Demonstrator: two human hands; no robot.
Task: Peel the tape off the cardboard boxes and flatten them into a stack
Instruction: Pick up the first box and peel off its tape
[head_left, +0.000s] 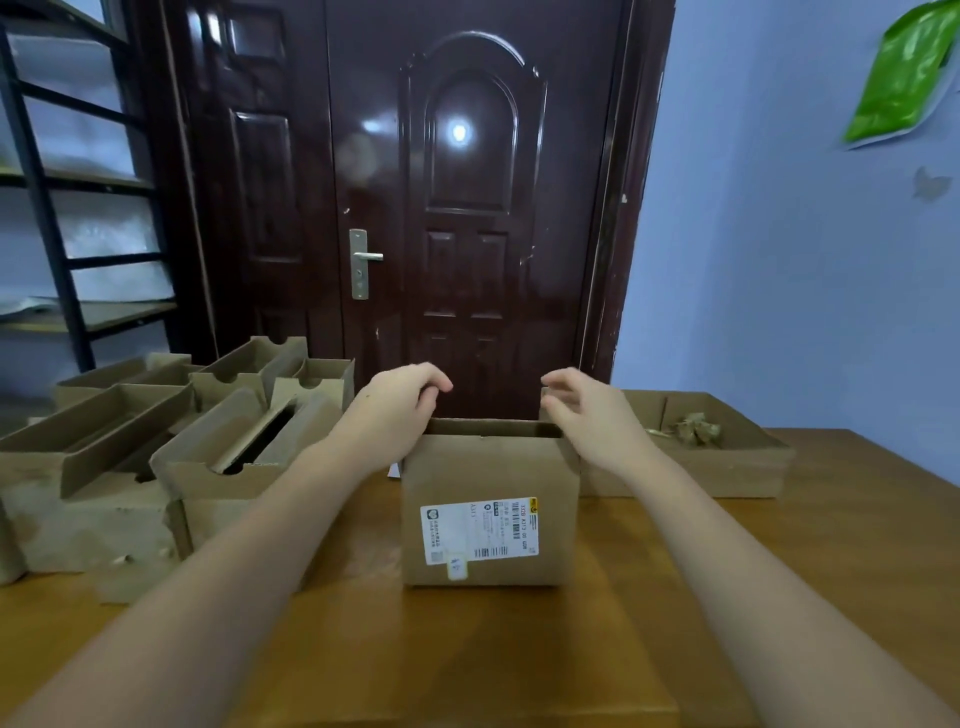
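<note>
Small brown cardboard box w/ white shipping label (491, 506) stands upright at centre of the wooden tabletop (727, 597), label side facing the person, top open. No tape visible on the near face; far side and bottom hidden, can't tell if tape remains there.

Left hand (400, 400): over the box's back-left top corner, fingers curled downward at the rim; appears to hold nothing, contact w/ cardboard not clear. Right hand (587, 410): above the back-right corner, fingers loosely spread and bent, apart from the box, gripping nothing.

Judged step: taking hold of the box top to find tape or begin collapsing.

To do well:
- get thumbs inside, fingers outside, on opposite walls, so the walls don't buckle
- turn the box to check bottom seam for tape first; flattening w/ a taped bottom will likely crush rather than fold
- lift a tape end, pull low and along the seam to limit tearing of the paper layer
- push opposite corners toward each other, press flat on the tabletop

Surroundings: group of brown cardboard trays and notched boxes (171, 452) to the left, just beside the box. Shallow open cardboard tray w/ crumpled brownish scraps (727, 447) behind-right. Dark red-brown panelled door (467, 208) beyond the tabletop; black metal shelf rack (57, 218) far left.
</note>
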